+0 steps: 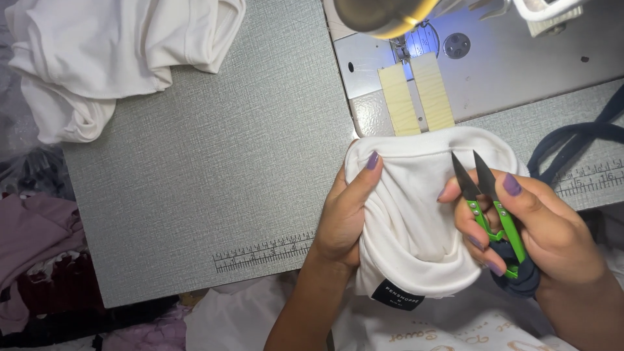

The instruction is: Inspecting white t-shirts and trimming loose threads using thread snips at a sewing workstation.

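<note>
The white garment piece [416,214] sits bunched between your two hands at the near edge of the grey sewing table [208,182], its upper folded rim lying just below the two pale tape strips [416,97] on the machine's metal bed [507,58]. A small black label [398,295] shows at its lower edge. Your left hand [344,214] is curled around the fabric's left side, fingers closed on it with the index finger stretched up along the top fold. Your right hand [539,227] is closed around a pair of green-handled thread snips [491,208], whose dark blades stand slightly apart and point up over the fabric's right side; the lower fingers of that hand also rest against the cloth. A dark blue strap [572,140] loops across the table to the right, near a printed ruler strip. Another ruler strip [263,252] runs along the table's front edge to the left of your left hand. Well apart, at the far left corner, a heap of white cloth [110,52] lies, and mauve and dark fabrics [39,253] hang below the table's left side.
</note>
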